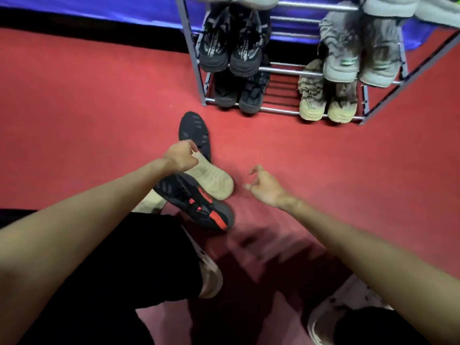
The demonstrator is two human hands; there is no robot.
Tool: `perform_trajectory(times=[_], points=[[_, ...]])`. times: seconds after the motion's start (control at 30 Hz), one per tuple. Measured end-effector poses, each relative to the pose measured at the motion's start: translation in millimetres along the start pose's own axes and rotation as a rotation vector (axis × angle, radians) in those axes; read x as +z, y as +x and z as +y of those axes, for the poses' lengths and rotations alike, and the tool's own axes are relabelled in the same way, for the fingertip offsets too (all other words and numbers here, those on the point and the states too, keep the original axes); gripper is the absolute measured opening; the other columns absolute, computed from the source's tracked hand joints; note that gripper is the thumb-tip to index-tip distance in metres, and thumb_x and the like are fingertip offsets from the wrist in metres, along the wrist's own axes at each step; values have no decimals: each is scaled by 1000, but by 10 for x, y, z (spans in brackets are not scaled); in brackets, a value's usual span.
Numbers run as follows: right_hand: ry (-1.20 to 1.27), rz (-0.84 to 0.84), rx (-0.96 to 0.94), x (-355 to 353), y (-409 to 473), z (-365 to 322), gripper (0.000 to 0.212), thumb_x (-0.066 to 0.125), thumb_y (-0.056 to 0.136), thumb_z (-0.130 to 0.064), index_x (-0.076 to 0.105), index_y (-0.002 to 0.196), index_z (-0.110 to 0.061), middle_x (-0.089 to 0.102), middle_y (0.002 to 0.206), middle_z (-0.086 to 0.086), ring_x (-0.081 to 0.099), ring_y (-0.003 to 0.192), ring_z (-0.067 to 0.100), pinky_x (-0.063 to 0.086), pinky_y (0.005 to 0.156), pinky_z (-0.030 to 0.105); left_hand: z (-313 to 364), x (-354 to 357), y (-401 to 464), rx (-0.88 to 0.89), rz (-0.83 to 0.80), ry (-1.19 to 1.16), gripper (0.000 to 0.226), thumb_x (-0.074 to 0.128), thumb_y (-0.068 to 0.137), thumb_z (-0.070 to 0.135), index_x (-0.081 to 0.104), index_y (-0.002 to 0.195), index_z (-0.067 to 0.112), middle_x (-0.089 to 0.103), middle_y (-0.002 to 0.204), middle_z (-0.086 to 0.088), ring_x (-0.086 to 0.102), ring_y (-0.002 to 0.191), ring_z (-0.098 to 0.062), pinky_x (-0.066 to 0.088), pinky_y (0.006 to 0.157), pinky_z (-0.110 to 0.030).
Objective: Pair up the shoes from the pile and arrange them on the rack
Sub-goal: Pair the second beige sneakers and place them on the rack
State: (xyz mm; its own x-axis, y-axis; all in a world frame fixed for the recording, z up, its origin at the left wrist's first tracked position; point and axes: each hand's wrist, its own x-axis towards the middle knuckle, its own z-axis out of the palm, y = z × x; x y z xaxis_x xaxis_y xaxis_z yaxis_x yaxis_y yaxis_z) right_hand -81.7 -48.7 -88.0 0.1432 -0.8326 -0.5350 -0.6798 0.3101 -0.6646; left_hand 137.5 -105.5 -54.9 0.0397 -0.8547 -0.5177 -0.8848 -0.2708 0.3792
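A small pile lies on the red floor in front of me. A beige shoe [211,179] lies sole up, with my left hand [180,155] pinching its heel end. Under it rests a black shoe with an orange stripe [199,205]. A second black shoe [195,133] lies just beyond, toward the rack. My right hand [265,188] hovers to the right of the pile, fingers apart and holding nothing. The metal rack [283,69] stands ahead, bearing a black pair [230,46], a grey pair [361,56], a dark pair [240,92] and a tan pair [323,100].
A blue cloth [99,6] hangs behind the rack at the top. My knees and light shoes [331,317] fill the bottom of the view. The rack's lower middle section [282,88] shows bare bars between the pairs. Red floor spreads left and right.
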Motion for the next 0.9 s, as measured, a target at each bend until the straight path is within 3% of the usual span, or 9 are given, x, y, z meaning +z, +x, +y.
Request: perform_trajectory(times=[0.17, 0.27, 0.37, 0.47, 0.57, 0.77, 0.87, 0.9], points=[[-157, -128, 44, 447, 88, -62, 43, 65, 84, -21, 49, 120, -4, 68, 106, 17, 63, 105, 30, 42, 76, 29, -513, 103, 92, -125, -3, 27, 71, 69, 77, 18, 39, 140, 8, 36, 143, -16, 39, 132, -34, 35, 110, -36], [-223, -199, 73, 704, 144, -62, 62, 68, 82, -23, 39, 133, -2, 62, 119, 17, 58, 114, 33, 44, 85, 32, -751, 121, 132, -182, 14, 85, 71, 67, 77, 15, 36, 141, 9, 33, 144, -16, 33, 133, -37, 34, 110, -41], [-233, -178, 99, 891, 197, -74, 76, 70, 81, -30, 25, 134, 0, 60, 113, 15, 58, 113, 34, 45, 84, 34, -973, 151, 174, -243, -41, 107, 72, 68, 77, 17, 35, 141, 10, 34, 141, -18, 35, 131, -40, 36, 106, -43], [-226, -35, 110, 953, 215, -110, 65, 63, 85, -43, 30, 123, -2, 60, 118, 20, 58, 112, 38, 46, 83, 39, -1087, 198, 199, -276, -68, 48, 63, 66, 81, 17, 39, 138, 8, 41, 137, -20, 42, 127, -38, 40, 103, -40], [-235, 105, 128, 941, 258, -140, 61, 56, 87, -46, 28, 124, -5, 45, 125, 21, 53, 112, 43, 45, 86, 43, -1146, 241, 218, -268, -67, -100, 43, 60, 85, 10, 49, 126, 5, 56, 124, -16, 54, 117, -32, 46, 93, -37], [-102, 1, 126, 909, 449, -223, 62, 62, 87, -30, 29, 134, -6, 37, 133, 18, 49, 118, 38, 41, 96, 36, -1332, 223, 225, -316, -30, -380, 50, 50, 77, -4, 52, 126, 7, 62, 108, -12, 58, 96, -25, 49, 76, -32], [-17, 5, 157, 933, 513, -209, 65, 63, 85, -29, 30, 136, -6, 42, 134, 19, 46, 123, 34, 38, 98, 32, -1485, 233, 191, -317, -102, -292, 59, 57, 74, -1, 48, 131, 9, 58, 110, -11, 58, 95, -23, 52, 64, -25], [1, 11, 158, 945, 535, -193, 65, 64, 85, -29, 31, 135, -5, 44, 133, 19, 45, 124, 34, 38, 99, 32, -1522, 255, 178, -312, -115, -236, 65, 63, 73, 3, 45, 134, 11, 54, 116, -11, 56, 102, -26, 54, 70, -25]])
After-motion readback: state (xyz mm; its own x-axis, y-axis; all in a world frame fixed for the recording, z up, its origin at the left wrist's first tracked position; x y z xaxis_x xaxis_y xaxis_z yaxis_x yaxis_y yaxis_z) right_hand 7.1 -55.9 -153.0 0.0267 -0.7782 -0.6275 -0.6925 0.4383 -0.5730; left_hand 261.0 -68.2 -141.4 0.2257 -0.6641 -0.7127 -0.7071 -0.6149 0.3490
